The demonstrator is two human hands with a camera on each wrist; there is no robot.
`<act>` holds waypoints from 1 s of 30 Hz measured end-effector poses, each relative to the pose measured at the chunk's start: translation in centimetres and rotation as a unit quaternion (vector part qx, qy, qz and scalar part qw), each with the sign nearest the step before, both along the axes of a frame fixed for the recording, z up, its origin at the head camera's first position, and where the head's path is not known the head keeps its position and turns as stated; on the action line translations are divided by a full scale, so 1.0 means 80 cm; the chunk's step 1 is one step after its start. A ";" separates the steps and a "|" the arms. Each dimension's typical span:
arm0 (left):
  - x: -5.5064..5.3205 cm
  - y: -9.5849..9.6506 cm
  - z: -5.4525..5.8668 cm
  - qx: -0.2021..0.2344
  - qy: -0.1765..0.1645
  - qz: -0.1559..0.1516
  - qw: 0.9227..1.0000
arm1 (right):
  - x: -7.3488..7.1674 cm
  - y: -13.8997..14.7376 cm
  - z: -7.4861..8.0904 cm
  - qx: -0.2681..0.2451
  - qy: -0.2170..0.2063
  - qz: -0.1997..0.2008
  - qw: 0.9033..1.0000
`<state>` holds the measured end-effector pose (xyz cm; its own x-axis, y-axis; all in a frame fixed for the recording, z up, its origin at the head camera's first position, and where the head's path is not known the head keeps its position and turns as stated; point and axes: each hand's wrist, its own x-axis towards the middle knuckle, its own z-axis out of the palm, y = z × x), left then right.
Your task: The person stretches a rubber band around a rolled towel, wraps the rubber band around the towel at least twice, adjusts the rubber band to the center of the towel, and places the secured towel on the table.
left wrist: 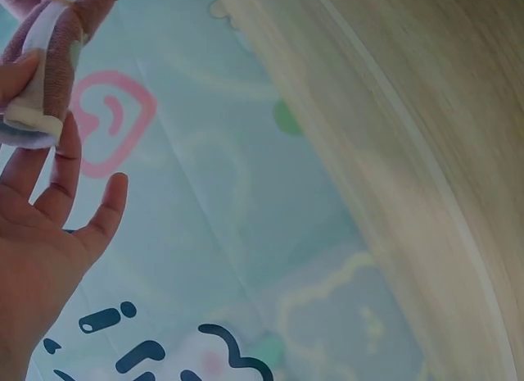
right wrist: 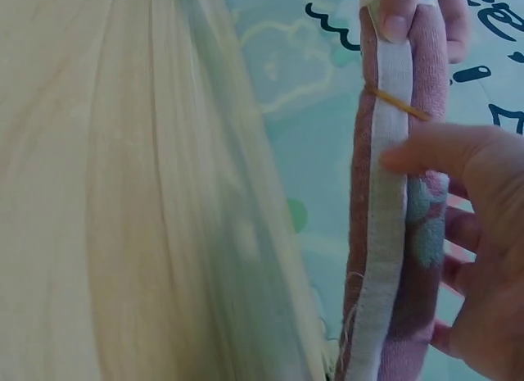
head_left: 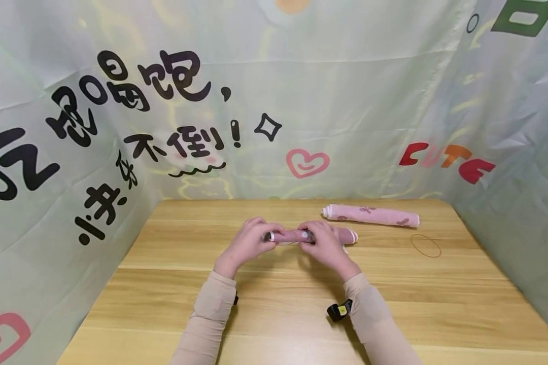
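Note:
A rolled pink towel (head_left: 290, 236) with white edging is held up above the table by both hands. My left hand (head_left: 250, 241) pinches its left end between thumb and fingers; in the left wrist view the little finger stands away from the roll (left wrist: 59, 74). My right hand (head_left: 323, 244) grips the roll farther along, and the towel's right end sticks out beyond it. In the right wrist view a tan rubber band (right wrist: 399, 102) crosses the roll between the two hands. The right thumb presses on the white hem strip (right wrist: 385, 225) there.
A second rolled pink towel (head_left: 371, 215) with darker bow shapes lies at the back right of the wooden table (head_left: 274, 314). Just in front of it lies a loose rubber band (head_left: 426, 246). Printed cloth walls (head_left: 347, 101) stand behind and at both sides.

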<state>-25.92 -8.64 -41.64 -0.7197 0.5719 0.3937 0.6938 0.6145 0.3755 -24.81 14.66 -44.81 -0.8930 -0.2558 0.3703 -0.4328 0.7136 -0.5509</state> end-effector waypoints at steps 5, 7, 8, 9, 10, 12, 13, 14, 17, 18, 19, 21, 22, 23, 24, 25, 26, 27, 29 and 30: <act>-0.001 0.004 -0.002 0.004 0.011 -0.007 1.000 | 0.000 -0.002 -0.001 0.008 0.026 -0.024 0.999; 0.000 0.005 -0.002 0.008 0.009 -0.010 1.000 | -0.001 -0.002 -0.004 0.011 0.036 -0.031 0.999; -0.001 0.006 -0.002 0.009 0.007 -0.011 1.000 | -0.002 -0.002 -0.005 0.012 0.040 -0.034 0.999; 0.000 0.007 -0.001 0.010 0.003 -0.010 1.000 | -0.003 -0.003 -0.007 0.013 0.044 -0.036 0.998; 0.000 0.008 -0.002 0.011 0.001 -0.007 1.000 | -0.003 -0.003 -0.008 0.014 0.049 -0.037 0.998; 0.000 0.010 -0.001 0.010 -0.010 0.002 1.000 | -0.003 -0.004 -0.010 0.015 0.054 -0.038 0.998; 0.001 0.011 -0.002 0.012 -0.012 0.006 1.000 | -0.003 -0.004 -0.010 0.015 0.058 -0.038 0.997; 0.001 0.012 -0.002 0.013 -0.015 0.012 1.000 | -0.002 -0.005 -0.011 0.015 0.063 -0.037 0.997; 0.001 0.013 -0.004 0.014 -0.019 0.028 0.999 | -0.002 -0.006 -0.011 0.015 0.076 -0.034 0.996; 0.001 0.013 -0.005 0.013 -0.020 0.035 0.999 | -0.002 -0.006 -0.012 0.014 0.083 -0.032 0.996; 0.001 0.013 -0.006 0.012 -0.020 0.040 0.999 | -0.002 -0.006 -0.012 0.014 0.088 -0.031 0.996; 0.001 0.013 -0.006 0.006 -0.025 0.053 0.998 | -0.002 -0.006 -0.013 0.013 0.095 -0.029 0.995; 0.000 0.013 -0.007 0.003 -0.029 0.060 0.998 | -0.002 -0.007 -0.013 0.012 0.097 -0.027 0.995; 0.000 0.013 -0.006 0.000 -0.035 0.067 0.997 | -0.002 -0.007 -0.012 0.010 0.099 -0.027 0.995; 0.000 0.013 -0.007 -0.005 -0.039 0.073 0.997 | -0.002 -0.007 -0.012 0.007 0.100 -0.027 0.995; 0.000 0.013 -0.006 -0.008 -0.044 0.079 0.996 | -0.002 -0.007 -0.012 0.006 0.101 -0.027 0.994; 0.000 0.012 -0.006 -0.012 -0.048 0.084 0.995 | -0.002 -0.008 -0.012 0.004 0.102 -0.029 0.994; 0.000 0.012 -0.006 -0.016 -0.051 0.087 0.995 | -0.002 -0.008 -0.012 0.003 0.103 -0.031 0.994; 0.000 0.012 -0.006 -0.020 -0.058 0.090 0.994 | -0.002 -0.009 -0.011 0.001 0.104 -0.033 0.994; 0.000 0.011 -0.006 -0.022 -0.059 0.091 0.994 | -0.002 -0.009 -0.011 0.002 0.104 -0.036 0.994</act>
<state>-25.95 -7.73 -42.13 -0.8524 0.4428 0.2781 0.5224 0.7437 0.4170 -24.95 13.91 -45.67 -0.8136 -0.1967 0.5471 -0.4850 0.7486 -0.4521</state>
